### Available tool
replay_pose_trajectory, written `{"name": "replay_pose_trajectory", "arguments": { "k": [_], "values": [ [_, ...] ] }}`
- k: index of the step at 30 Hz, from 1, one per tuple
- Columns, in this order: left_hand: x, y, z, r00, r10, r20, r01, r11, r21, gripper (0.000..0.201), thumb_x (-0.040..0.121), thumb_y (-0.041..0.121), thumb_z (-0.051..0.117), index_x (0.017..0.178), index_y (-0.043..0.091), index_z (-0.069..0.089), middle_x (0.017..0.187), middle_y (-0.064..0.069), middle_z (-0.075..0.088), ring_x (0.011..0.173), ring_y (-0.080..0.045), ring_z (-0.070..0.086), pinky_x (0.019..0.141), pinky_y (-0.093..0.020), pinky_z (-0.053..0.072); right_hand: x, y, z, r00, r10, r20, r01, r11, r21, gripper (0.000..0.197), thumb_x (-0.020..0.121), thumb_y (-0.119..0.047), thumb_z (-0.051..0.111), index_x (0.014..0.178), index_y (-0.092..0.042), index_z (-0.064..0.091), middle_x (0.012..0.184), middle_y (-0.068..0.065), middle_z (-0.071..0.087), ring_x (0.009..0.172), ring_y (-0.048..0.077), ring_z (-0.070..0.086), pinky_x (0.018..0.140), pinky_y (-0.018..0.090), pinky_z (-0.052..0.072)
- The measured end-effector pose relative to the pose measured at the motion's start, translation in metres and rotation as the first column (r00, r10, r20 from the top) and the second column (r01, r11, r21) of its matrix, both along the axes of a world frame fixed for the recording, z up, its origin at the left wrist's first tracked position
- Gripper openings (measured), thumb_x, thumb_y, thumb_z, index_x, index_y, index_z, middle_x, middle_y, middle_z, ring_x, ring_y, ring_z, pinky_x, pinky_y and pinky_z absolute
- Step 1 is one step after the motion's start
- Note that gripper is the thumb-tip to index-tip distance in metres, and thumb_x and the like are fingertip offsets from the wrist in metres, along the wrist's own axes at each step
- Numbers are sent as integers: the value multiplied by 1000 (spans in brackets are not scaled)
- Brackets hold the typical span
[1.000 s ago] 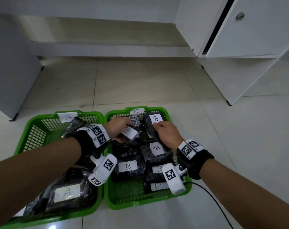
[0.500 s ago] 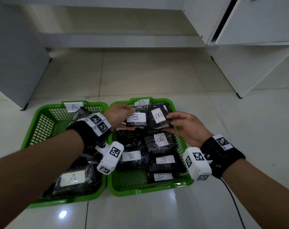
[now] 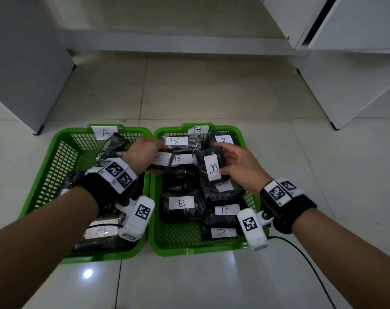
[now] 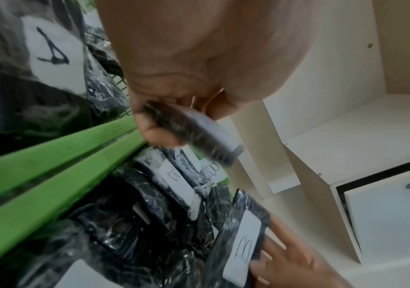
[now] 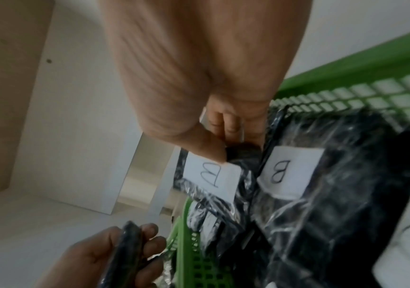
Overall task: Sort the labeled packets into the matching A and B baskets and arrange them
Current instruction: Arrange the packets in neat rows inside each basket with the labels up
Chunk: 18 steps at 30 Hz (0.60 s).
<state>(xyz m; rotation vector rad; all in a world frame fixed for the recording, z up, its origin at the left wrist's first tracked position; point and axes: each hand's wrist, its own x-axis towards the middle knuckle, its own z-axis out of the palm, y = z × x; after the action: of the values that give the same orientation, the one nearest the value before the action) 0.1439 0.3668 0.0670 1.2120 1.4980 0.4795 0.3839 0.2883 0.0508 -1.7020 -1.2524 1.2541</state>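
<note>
Two green baskets sit side by side on the floor: basket A [image 3: 55, 148] on the left and basket B [image 3: 239, 139] on the right. Both hold black plastic-wrapped packets with white labels. My left hand [image 3: 155, 152] pinches a dark packet [image 3: 161, 159] over the far left edge of basket B; the left wrist view shows the packet [image 4: 193, 132] between thumb and fingers. My right hand [image 3: 225, 161] grips a B packet [image 3: 213, 167], label turned sideways, above the middle of basket B. In the right wrist view my thumb presses on that packet [image 5: 211, 175].
Several B packets [image 3: 181, 202] lie flat in basket B, and an A packet [image 3: 100, 230] lies at the near end of basket A. White cabinets [image 3: 356, 63] stand at the far right and a grey unit [image 3: 22, 63] at the far left. A black cable [image 3: 301, 257] trails from my right wrist.
My right hand has taken hold of a B packet from the far right of basket B and turned it lengthwise over the middle. My left hand drew its packet back toward the basket's left edge.
</note>
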Motion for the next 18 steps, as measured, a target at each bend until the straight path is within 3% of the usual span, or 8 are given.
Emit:
{"name": "replay_pose_trajectory", "arguments": {
  "k": [3, 4, 5, 6, 9, 12, 15, 18],
  "values": [
    [-5, -8, -2, 993, -113, -22, 112, 993, -40, 46, 93, 53, 53, 78, 11, 66, 58, -6, 52, 48, -23, 49, 49, -25, 31, -25, 12, 4, 965, -77, -251, 56, 994, -88, 61, 87, 14, 58, 132, -28, 62, 108, 9, 74, 99, 23, 72, 82, 43, 63],
    [-4, -11, -4, 984, -175, -43, 174, 984, -36, 50, 87, 62, 58, 84, 14, 70, 54, -5, 51, 55, -3, 34, 52, -23, 25, -34, 14, 4, 934, -100, -343, 57, 989, -134, 51, 90, 12, 57, 128, -22, 63, 109, 11, 75, 99, 27, 73, 82, 47, 62],
    [-2, -14, -3, 972, -225, -65, 224, 974, -22, 47, 84, 63, 64, 89, 17, 72, 51, -5, 53, 80, -22, 62, 69, -22, 22, -42, 15, 2, 907, -116, -405, 52, 985, -165, 40, 91, 9, 58, 123, -15, 63, 110, 13, 75, 97, 28, 73, 81, 48, 62],
    [0, -16, -3, 966, -247, -81, 248, 969, 3, 38, 83, 55, 69, 91, 18, 73, 46, 2, 56, 46, -10, 60, 45, -15, 28, -49, 15, -1, 883, -141, -449, 58, 980, -192, 32, 92, 7, 60, 118, -10, 64, 108, 15, 75, 95, 29, 73, 81, 47, 62],
    [2, -10, -6, 965, -235, -120, 242, 969, 49, 15, 83, 26, 76, 91, 14, 77, 58, 13, 66, 54, 0, 62, 47, -13, 42, -62, 14, -10, 825, -186, -533, 65, 969, -238, 25, 88, 8, 66, 109, -4, 65, 103, 16, 76, 90, 29, 75, 75, 40, 62],
    [-3, -4, -2, 882, -397, -253, 422, 905, 51, 15, 82, 30, 74, 94, 22, 78, 88, 5, 73, 87, -14, 67, 78, -26, 50, -58, 15, -10, 928, -78, -365, 42, 993, -107, 35, 84, 1, 75, 117, -9, 66, 105, 7, 77, 94, 21, 75, 76, 33, 59],
    [-4, -2, 5, 729, -570, -379, 617, 787, 3, 11, 84, 36, 72, 88, 25, 74, 85, 3, 70, 84, -16, 64, 73, -27, 46, -50, 21, 0, 988, 93, -126, -90, 996, 24, 49, 85, -4, 77, 127, -28, 67, 96, 1, 72, 78, 8, 68, 67, 21, 52],
    [-5, 4, -1, 695, -525, -491, 647, 755, 109, 30, 82, 58, 67, 84, 28, 70, 82, 5, 68, 80, -16, 64, 72, -28, 50, -51, 27, -1, 989, 151, 5, -151, 987, 60, 53, 87, 1, 72, 127, -33, 68, 100, 2, 70, 60, 19, 63, 53, 35, 56]
  ]
}}
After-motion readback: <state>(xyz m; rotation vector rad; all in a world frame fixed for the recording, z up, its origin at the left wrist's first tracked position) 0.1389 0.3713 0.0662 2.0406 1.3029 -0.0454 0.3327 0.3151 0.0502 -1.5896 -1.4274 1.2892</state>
